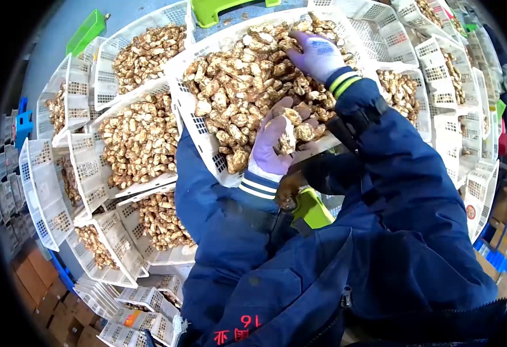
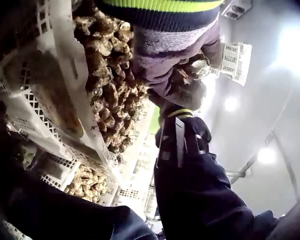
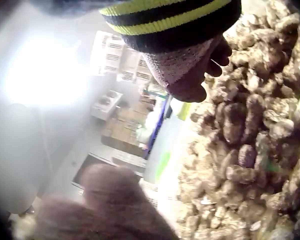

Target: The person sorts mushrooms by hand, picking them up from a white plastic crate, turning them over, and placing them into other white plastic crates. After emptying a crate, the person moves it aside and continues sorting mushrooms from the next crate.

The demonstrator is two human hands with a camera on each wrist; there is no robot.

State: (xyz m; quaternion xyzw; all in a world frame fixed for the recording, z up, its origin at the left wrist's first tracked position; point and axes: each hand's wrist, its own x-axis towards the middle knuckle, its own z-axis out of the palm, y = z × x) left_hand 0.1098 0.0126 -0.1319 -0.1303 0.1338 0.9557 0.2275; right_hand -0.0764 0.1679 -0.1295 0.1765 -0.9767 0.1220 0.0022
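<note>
A large white perforated crate point(image 1: 201, 124) in front of me is heaped with knobby brown-and-cream lumps point(image 1: 230, 87). My left hand point(image 1: 265, 147), in a purple-and-white glove, holds a pale lump point(image 1: 287, 139) at the crate's near edge. The left wrist view shows the glove point(image 2: 157, 57) curled around that lump point(image 2: 197, 69). At the far right of the pile is my gloved right hand point(image 1: 320, 56), thumb and fingers spread apart over the lumps. In the right wrist view its fingers point(image 3: 190, 92) are beside the pile point(image 3: 250, 130), with nothing visible in their grasp.
More white crates of similar lumps stand to the left point(image 1: 137, 141) and right point(image 1: 401, 92). A bright green stool point(image 1: 314, 209) shows below the main crate, and another green plastic piece point(image 1: 230, 8) lies beyond it. Cardboard boxes point(image 1: 505, 231) are at the far right.
</note>
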